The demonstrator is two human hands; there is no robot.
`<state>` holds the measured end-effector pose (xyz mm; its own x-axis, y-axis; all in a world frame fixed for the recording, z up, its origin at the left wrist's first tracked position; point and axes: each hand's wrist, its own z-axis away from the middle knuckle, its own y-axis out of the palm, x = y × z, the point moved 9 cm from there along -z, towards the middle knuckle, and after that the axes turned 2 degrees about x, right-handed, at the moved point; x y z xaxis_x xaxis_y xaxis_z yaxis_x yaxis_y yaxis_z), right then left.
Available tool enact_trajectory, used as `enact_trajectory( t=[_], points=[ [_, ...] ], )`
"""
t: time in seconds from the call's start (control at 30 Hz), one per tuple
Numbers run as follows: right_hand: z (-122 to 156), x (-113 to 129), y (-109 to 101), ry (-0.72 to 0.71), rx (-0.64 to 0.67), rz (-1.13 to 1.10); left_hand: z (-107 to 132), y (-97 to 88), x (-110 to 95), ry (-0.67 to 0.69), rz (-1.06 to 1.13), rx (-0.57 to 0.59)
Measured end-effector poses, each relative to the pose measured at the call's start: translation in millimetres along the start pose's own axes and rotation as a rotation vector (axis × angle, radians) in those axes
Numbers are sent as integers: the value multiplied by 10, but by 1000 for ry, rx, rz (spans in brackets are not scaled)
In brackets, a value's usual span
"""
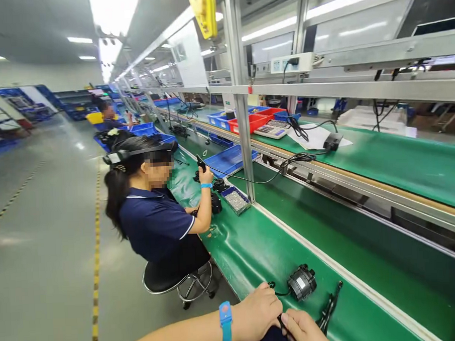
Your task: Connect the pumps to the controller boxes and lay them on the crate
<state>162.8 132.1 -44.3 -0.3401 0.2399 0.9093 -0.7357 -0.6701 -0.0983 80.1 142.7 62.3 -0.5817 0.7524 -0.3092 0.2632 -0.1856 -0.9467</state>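
Observation:
My left hand [258,312], with a blue band on the wrist, is closed at the near edge of the green bench. A black cable [281,293] runs from beside its knuckles to a black, round-bodied motor-like unit [302,283] with a pale label, lying on the mat. Close against it, my right hand [304,329] pinches a dark piece of cable between thumb and fingers. The fingers hide most of what lies between the two hands. A bundled black cable [329,307] rests on the mat just beyond my right hand.
A co-worker [157,214] sits on a black stool [175,271] to the left, holding a black tool. A tray of small metal parts [236,200] stands by a metal post [245,154]. Red bins [250,122] and a calculator [273,129] sit on the raised shelf behind.

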Motion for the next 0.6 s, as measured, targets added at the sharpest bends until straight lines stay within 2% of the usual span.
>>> enact_trajectory(
  t=[0.1,0.17,0.23,0.27,0.3,0.37,0.4,0.47,0.53,0.6],
  points=[
    [-72,-75,-28,62,28,-208,5,-86,29,2,24,-150],
    [-118,-22,-141,92,-33,-355,53,-231,114,-67,108,-303],
    [-161,106,-306,95,-140,-508,147,-328,309,-256,254,-447],
    [-184,193,-380,86,-186,-574,200,-299,432,-386,356,-477],
    [-212,294,-432,72,-215,-630,239,-204,540,-510,476,-467],
    [-288,516,-435,44,-192,-701,230,118,632,-663,737,-348],
    [-330,623,-398,38,-158,-718,178,293,611,-675,859,-269],
    [-410,790,-285,53,-90,-728,20,561,511,-610,1055,-169],
    [-480,884,-173,101,-40,-712,-117,710,465,-561,1193,-192],
    [-549,921,-122,149,-13,-660,-169,825,501,-620,1272,-249]
  ],
)
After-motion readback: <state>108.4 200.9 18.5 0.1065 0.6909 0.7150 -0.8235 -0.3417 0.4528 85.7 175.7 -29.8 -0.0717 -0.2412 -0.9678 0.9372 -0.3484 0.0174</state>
